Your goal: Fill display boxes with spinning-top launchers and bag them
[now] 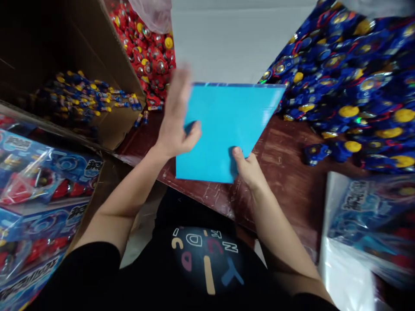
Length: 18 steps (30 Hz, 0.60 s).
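Note:
A flat, bright blue card [223, 125] is held up over the table's front edge, its plain side facing me. My right hand [249, 168] grips the card's lower right edge, thumb on the front and fingers hidden behind. At the left edge of the card is my left hand [177, 125], slightly blurred. Its fingers stretch upward and its thumb stands apart over the blue face. Whether that thumb presses on the card I cannot tell.
Blue toys with yellow parts [343, 82] heap at the right; red toys [155, 60] pile at the back left. A cardboard box [94, 43] contains small blue-and-yellow pieces [84, 95]. Packaged toys [42, 181] lie at left, plastic-wrapped packages [372, 216] at right, on the reddish-brown table [282, 181].

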{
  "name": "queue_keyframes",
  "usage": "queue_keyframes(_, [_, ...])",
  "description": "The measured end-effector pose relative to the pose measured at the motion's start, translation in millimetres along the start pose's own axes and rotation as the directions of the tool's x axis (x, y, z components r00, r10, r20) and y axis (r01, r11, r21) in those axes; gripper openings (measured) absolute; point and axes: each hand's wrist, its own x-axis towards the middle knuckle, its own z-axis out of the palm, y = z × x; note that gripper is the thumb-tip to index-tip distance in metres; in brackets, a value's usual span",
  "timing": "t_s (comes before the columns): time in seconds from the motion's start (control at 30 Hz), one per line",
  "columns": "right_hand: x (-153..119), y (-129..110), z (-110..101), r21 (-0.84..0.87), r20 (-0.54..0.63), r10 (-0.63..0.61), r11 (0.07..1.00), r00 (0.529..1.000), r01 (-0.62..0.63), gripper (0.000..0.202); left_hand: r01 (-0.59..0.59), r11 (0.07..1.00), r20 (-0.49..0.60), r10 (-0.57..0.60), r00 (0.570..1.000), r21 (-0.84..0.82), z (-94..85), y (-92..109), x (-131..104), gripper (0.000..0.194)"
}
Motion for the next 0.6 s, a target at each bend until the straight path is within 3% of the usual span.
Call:
queue_keyframes(0.1, [-3.2,3.4,-3.9,-0.053,-0.104,-0.002,0.999,0.995,-0.003,0.091,-0.012,1.000,0.170,0.009,0.985,0.020,27.7,-7.4,23.4,0.056])
queue_keyframes(0.2, [-7.9,11.8,-1.2,-0.175,-0.219,-0.133,0.980,0.967,0.095,0.099,0.094,0.992,0.143,-0.106,0.984,0.087,62.4,-15.3,18.5,0.060])
queue_keyframes(0.3, [-14.2,21.7,5.4,-0.408,-0.209,-0.361,0.877,0.909,0.255,0.080,0.165,0.969,0.088,-0.183,0.979,0.186,84.8,-21.3,8.5,0.072])
queue_keyframes(0.4, [-16.0,21.8,13.3,-0.543,-0.077,-0.461,0.763,0.884,0.351,0.061,0.210,0.955,0.101,-0.235,0.967,0.208,94.4,-22.1,5.8,0.069])
queue_keyframes(0.47, [-8.7,11.8,20.6,-0.610,0.004,-0.462,0.702,0.887,0.368,0.051,0.170,0.967,0.114,-0.193,0.975,0.189,94.9,-16.0,5.3,0.054])
queue_keyframes(0.53, [8.1,-3.9,30.8,-0.654,0.065,-0.457,0.652,0.887,0.384,0.043,0.097,0.981,0.114,-0.117,0.986,0.167,90.8,-4.9,3.0,0.043])
queue_keyframes(0.6, [31.9,-18.3,43.2,-0.652,0.105,-0.456,0.639,0.884,0.408,0.044,0.119,0.978,0.084,-0.135,0.987,0.172,83.4,5.6,-2.3,0.043])
